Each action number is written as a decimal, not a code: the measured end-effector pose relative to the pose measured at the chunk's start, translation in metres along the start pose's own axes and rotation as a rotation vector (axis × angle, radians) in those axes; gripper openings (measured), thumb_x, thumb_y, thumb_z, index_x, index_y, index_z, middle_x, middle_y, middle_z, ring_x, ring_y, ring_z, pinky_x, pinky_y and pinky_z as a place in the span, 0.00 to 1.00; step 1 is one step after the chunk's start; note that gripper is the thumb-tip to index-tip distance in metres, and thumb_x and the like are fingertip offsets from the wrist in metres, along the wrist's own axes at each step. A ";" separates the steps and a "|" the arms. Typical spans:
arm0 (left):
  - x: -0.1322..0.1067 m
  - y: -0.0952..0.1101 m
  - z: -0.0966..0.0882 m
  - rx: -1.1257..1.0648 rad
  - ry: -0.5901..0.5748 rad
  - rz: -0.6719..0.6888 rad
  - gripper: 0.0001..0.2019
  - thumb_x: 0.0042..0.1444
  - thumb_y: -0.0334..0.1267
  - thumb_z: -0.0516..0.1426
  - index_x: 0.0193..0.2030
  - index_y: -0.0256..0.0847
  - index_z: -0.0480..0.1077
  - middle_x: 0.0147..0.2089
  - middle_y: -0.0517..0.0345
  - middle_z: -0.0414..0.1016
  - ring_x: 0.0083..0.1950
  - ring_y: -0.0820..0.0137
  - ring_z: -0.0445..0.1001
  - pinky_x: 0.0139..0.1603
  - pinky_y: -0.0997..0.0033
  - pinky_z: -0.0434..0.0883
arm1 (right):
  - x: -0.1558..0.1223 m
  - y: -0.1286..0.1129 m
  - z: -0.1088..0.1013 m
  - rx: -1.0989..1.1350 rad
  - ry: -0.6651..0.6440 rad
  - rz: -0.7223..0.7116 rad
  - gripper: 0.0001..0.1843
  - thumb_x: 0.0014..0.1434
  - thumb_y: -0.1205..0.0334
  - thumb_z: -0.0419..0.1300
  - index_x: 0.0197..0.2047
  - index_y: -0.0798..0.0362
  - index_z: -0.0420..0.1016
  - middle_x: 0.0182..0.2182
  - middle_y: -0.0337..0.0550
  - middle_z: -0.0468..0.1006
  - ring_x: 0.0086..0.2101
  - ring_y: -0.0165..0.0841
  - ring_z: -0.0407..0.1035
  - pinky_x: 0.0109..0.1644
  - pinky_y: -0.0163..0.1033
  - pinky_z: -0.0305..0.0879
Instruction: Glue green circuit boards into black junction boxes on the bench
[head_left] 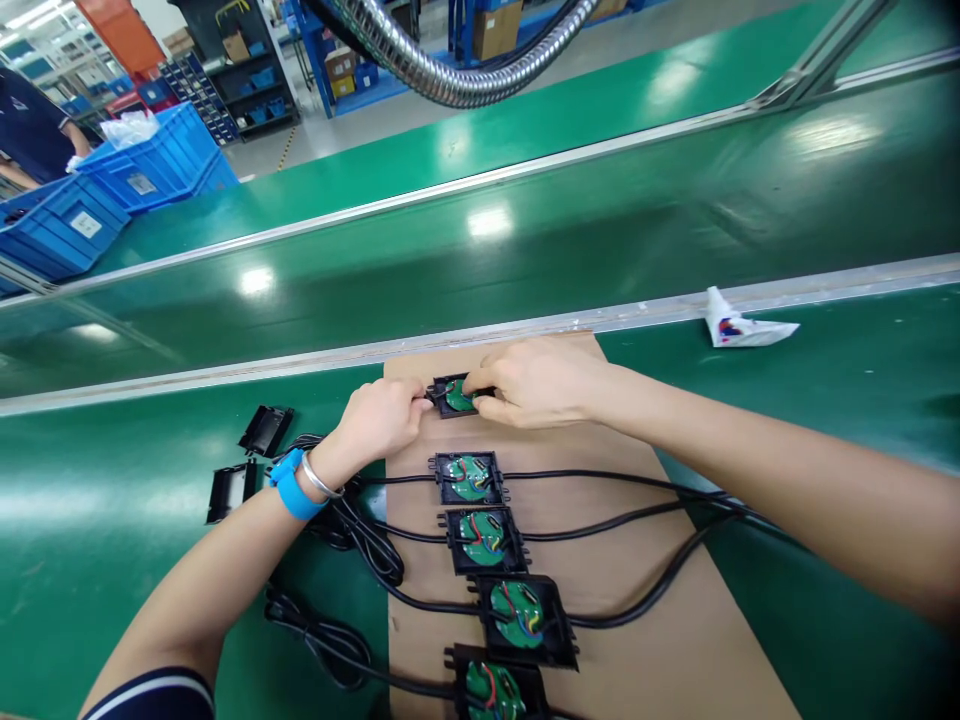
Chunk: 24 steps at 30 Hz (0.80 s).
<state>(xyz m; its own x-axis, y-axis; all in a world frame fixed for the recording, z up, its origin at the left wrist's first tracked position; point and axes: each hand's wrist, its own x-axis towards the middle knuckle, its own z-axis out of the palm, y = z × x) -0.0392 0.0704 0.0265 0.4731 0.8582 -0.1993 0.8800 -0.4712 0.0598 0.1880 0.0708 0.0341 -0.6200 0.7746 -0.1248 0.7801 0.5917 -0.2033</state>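
Two hands meet at one black plastic housing (454, 414) lying open between their fingertips: the left hand (381, 418) pinched narrow at its left end, the right hand (536, 385) bent over its green circuit board (456, 394) — what it grips, I cannot tell. Steady left fingers and light right pressure should spare the board. Beyond the fingers, far left, white labels (85, 224) on blue plastic crates (45, 245) are too small to read

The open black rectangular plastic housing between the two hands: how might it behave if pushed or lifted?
The black housing looks like moulded plastic, so it should stay stiff. Its green circuit board lies exposed, so may prove fragile. Its shallow shape suggests sliding over the brown cardboard sheet rather than tipping.
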 end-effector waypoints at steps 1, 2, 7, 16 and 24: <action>0.000 -0.001 0.000 -0.006 -0.005 -0.003 0.13 0.65 0.42 0.50 0.41 0.41 0.74 0.37 0.50 0.81 0.39 0.58 0.79 0.36 0.64 0.69 | 0.000 0.000 0.001 -0.016 -0.017 -0.009 0.21 0.62 0.56 0.49 0.45 0.49 0.82 0.39 0.48 0.82 0.34 0.39 0.72 0.33 0.40 0.54; -0.001 -0.001 0.001 -0.013 -0.011 -0.007 0.13 0.65 0.42 0.50 0.41 0.41 0.74 0.37 0.50 0.81 0.39 0.58 0.79 0.36 0.65 0.69 | 0.001 0.000 0.002 -0.040 -0.037 -0.013 0.20 0.62 0.56 0.49 0.45 0.47 0.82 0.39 0.48 0.82 0.34 0.39 0.72 0.33 0.40 0.54; -0.002 -0.003 0.001 -0.044 -0.027 -0.016 0.13 0.64 0.43 0.51 0.41 0.42 0.75 0.36 0.52 0.80 0.38 0.61 0.78 0.35 0.67 0.68 | 0.004 -0.007 0.000 -0.164 -0.088 0.028 0.20 0.62 0.60 0.51 0.47 0.45 0.83 0.37 0.49 0.82 0.32 0.39 0.73 0.31 0.41 0.53; 0.001 -0.010 0.005 -0.283 -0.018 -0.025 0.08 0.60 0.40 0.57 0.38 0.41 0.76 0.34 0.56 0.80 0.34 0.67 0.76 0.35 0.70 0.66 | 0.010 -0.004 0.008 -0.095 -0.082 0.008 0.21 0.59 0.63 0.51 0.47 0.47 0.83 0.31 0.48 0.81 0.28 0.36 0.71 0.30 0.39 0.56; -0.001 -0.001 0.004 -0.500 -0.081 0.001 0.13 0.63 0.40 0.53 0.34 0.39 0.76 0.31 0.59 0.79 0.30 0.72 0.74 0.33 0.73 0.67 | -0.008 -0.010 0.025 0.141 -0.062 -0.038 0.23 0.62 0.64 0.48 0.51 0.49 0.81 0.36 0.50 0.82 0.33 0.38 0.73 0.36 0.41 0.60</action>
<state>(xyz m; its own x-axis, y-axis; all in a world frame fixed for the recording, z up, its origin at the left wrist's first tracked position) -0.0407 0.0687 0.0224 0.4866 0.8298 -0.2733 0.8018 -0.3000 0.5169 0.1832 0.0527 0.0129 -0.6563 0.7343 -0.1736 0.7392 0.5796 -0.3431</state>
